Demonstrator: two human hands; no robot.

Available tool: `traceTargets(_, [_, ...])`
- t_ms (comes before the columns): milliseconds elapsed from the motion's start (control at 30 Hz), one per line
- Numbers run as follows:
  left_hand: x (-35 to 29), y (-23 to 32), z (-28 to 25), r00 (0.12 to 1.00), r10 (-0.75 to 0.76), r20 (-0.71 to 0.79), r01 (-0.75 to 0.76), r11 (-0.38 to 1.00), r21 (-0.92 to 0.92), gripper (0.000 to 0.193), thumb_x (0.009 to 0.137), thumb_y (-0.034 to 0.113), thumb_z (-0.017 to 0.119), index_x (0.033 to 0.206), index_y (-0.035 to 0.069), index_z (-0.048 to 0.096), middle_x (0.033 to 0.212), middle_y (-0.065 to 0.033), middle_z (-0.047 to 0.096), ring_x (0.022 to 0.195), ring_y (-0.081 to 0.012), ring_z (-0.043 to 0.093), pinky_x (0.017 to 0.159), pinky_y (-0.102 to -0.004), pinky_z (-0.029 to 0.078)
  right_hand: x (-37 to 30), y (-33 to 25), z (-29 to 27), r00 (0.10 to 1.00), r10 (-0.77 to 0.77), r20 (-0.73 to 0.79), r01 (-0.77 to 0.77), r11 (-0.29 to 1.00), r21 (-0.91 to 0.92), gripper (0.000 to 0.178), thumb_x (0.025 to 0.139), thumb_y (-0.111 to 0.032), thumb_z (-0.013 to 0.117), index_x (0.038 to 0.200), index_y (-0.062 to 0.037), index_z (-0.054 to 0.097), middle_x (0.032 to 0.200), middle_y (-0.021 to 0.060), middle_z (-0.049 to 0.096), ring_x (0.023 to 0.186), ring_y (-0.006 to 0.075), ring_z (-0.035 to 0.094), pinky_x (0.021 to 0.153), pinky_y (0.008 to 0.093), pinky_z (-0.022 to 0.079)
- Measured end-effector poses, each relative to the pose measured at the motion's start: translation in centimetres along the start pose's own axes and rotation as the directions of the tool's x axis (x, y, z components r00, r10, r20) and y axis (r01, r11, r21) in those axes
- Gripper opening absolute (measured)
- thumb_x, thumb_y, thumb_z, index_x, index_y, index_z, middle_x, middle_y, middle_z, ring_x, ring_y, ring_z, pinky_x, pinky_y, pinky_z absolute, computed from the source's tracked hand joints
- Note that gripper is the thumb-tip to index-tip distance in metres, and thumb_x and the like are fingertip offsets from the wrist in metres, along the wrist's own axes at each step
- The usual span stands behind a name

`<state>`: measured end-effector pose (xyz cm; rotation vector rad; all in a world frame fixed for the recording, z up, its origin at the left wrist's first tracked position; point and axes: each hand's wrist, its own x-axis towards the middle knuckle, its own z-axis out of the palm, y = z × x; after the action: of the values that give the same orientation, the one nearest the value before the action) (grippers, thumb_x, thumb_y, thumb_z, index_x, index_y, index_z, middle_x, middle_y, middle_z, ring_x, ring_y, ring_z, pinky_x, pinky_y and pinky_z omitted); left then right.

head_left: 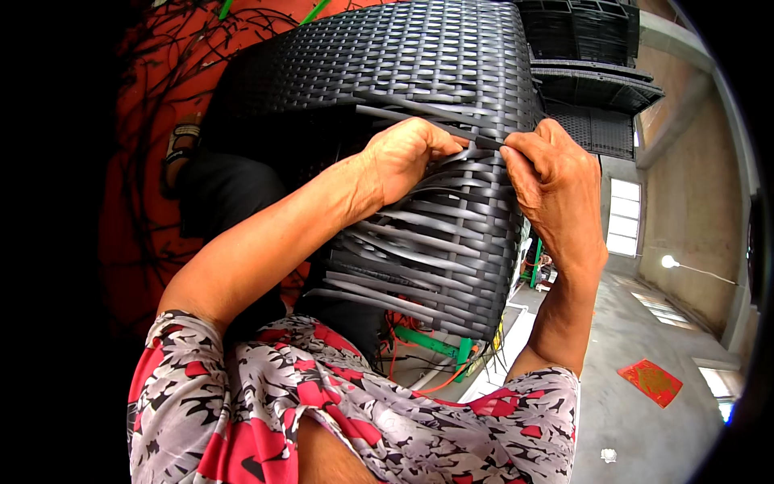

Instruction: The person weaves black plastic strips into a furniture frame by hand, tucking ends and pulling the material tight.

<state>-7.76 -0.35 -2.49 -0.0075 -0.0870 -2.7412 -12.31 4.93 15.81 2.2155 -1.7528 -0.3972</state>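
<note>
A large piece of dark grey wicker weave [387, 60] spreads out in front of me, made of flat, shiny plastic strips. Thumb and fingers of my left hand [407, 157] are pinched at the weave's unfinished side, on a dark flat strip. My right hand [552, 173] pinches the same dark strip [488, 143] a short way to the right, near the weave's right edge. What lies between the fingertips is partly hidden. Below my hands, several loose strip ends [379, 286] stick out leftward from the woven part, unevenly spaced and slightly bowed.
More dark wicker pieces [597, 121] are stacked at the upper right. Cut black strips lie scattered over a red floor covering [149, 105] on the left. A green bar [427, 342] and orange cord show below the weave. A red sheet [651, 382] lies on the grey floor.
</note>
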Motion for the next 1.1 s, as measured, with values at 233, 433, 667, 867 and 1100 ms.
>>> traceTargets(233, [-0.1,-0.5,0.4,1.0,0.022,0.021,-0.022,1.0,0.001,0.017,0.077,0.004,0.063,0.093,-0.003,0.064,0.091,-0.0091,0.064,0.089,-0.0187,0.056,0.089,-0.0309,0.042,-0.2,0.0,-0.5,0.999,-0.047,0.025,0.047,0.999,-0.025,0.01,0.073,-0.003,0.059,0.066,0.0002,0.052,0.068,0.0156,0.049,0.06,0.0344,0.054,0.053,0.0421,0.043])
traceTargets(433, [0.0,-0.2,1.6,0.987,0.045,-0.155,-0.042,0.999,0.024,0.015,0.074,0.003,0.068,0.089,-0.001,0.066,0.089,-0.0096,0.064,0.085,-0.0194,0.057,0.085,-0.0338,0.046,0.4,-0.3,-0.8,0.997,-0.043,0.06,0.045,0.998,-0.033,0.009,0.072,-0.004,0.058,0.067,-0.0003,0.052,0.067,0.0161,0.051,0.061,0.0352,0.055,0.055,0.043,0.043])
traceTargets(667, [-1.5,0.1,3.6,0.969,0.058,-0.24,-0.057,0.998,0.01,0.012,0.073,0.007,0.073,0.083,0.003,0.067,0.081,-0.0051,0.063,0.077,-0.0147,0.052,0.077,-0.0278,0.042,0.7,-0.2,-0.8,0.993,0.001,0.121,0.001,1.0,-0.015,0.008,0.072,-0.007,0.056,0.069,0.0004,0.057,0.069,0.0178,0.056,0.065,0.0358,0.058,0.06,0.0443,0.045])
traceTargets(867, [-2.0,-0.3,3.3,0.962,0.081,-0.261,-0.078,0.997,0.024,0.017,0.07,0.01,0.076,0.082,0.004,0.066,0.079,-0.0029,0.06,0.078,-0.014,0.05,0.076,-0.0271,0.041,1.4,0.7,0.2,0.98,0.035,0.198,-0.063,0.989,0.134,0.016,0.07,-0.01,0.052,0.068,0.0042,0.058,0.064,0.0223,0.054,0.064,0.0387,0.056,0.061,0.0456,0.045])
traceTargets(1100, [-1.2,-0.5,1.7,0.987,0.068,-0.145,-0.081,0.993,-0.088,0.013,0.078,0.01,0.067,0.089,0.003,0.064,0.088,-0.0056,0.064,0.081,-0.0159,0.055,0.081,-0.0291,0.043,2.1,1.1,0.1,0.963,0.112,0.245,-0.155,0.974,0.168,0.019,0.069,-0.011,0.051,0.073,0.0042,0.062,0.065,0.0234,0.055,0.065,0.0391,0.058,0.064,0.0441,0.046])
